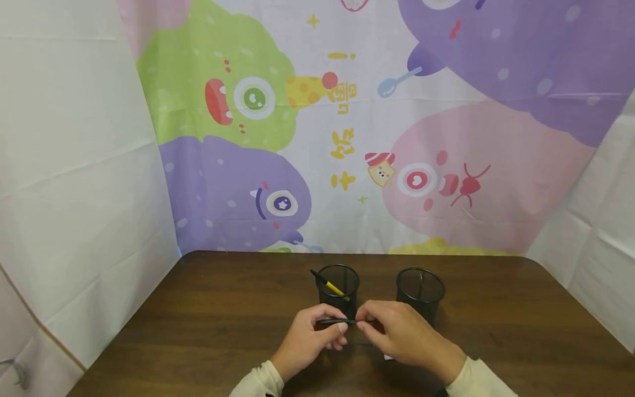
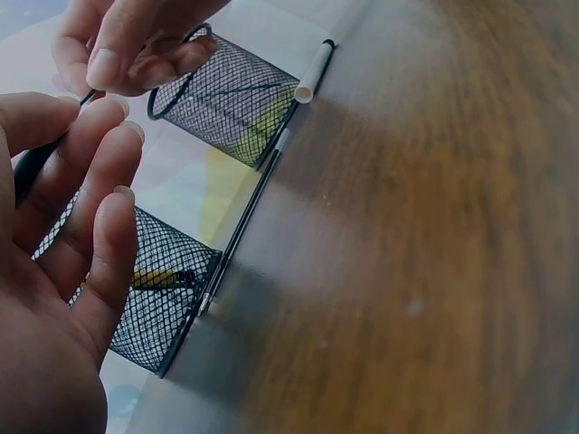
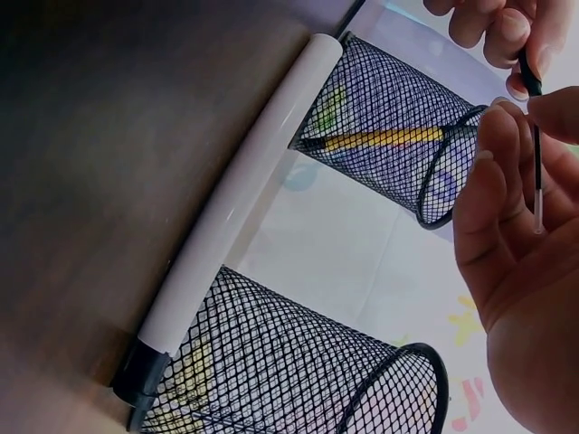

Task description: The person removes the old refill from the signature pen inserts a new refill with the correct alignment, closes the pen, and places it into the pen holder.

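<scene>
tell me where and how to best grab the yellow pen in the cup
Pinch the yellow pen by its black upper end, coming from above on the left. It leans inside the mesh cup, with that end jutting past the rim on the left and the lower part behind mesh, so this looks easiest.

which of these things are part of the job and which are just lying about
In the job:
black pen piece, held by the left hand
thin refill, pinched by the right hand
perhaps the loose white tube and thin rod

Seemingly just there:
left mesh cup
yellow-and-black pen inside it
right mesh cup
patterned backdrop
</scene>
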Demonstrator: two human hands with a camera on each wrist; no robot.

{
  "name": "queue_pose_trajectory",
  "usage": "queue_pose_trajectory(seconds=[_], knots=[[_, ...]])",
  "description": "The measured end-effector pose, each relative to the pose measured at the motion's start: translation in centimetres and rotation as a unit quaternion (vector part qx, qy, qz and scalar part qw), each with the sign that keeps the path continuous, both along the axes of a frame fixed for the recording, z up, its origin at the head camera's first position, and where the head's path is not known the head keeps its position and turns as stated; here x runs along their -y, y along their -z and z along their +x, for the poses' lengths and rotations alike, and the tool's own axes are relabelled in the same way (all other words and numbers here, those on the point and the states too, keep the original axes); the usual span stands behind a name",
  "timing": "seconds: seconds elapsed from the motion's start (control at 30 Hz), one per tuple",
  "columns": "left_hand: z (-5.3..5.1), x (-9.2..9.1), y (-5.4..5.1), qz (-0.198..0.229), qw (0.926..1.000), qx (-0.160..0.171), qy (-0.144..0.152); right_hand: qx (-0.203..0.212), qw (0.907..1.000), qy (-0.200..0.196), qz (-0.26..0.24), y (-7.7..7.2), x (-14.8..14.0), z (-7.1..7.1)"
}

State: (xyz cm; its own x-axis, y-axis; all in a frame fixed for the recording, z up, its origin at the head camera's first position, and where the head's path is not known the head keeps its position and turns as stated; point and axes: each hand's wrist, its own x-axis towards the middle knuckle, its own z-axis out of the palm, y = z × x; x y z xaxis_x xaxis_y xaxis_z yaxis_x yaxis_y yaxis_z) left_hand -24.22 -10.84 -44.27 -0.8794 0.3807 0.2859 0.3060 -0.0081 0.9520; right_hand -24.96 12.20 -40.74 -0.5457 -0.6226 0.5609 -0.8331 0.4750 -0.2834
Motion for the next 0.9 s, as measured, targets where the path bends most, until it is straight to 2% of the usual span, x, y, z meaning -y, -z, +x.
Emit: queue_pose_trajectory(seconds=[0.9], knots=[[-0.05,0.02,0.11,0.000,0.9999,0.002,0.015,-0.034,0.9991,-0.025,0.004,0.11,0.26,0.07]])
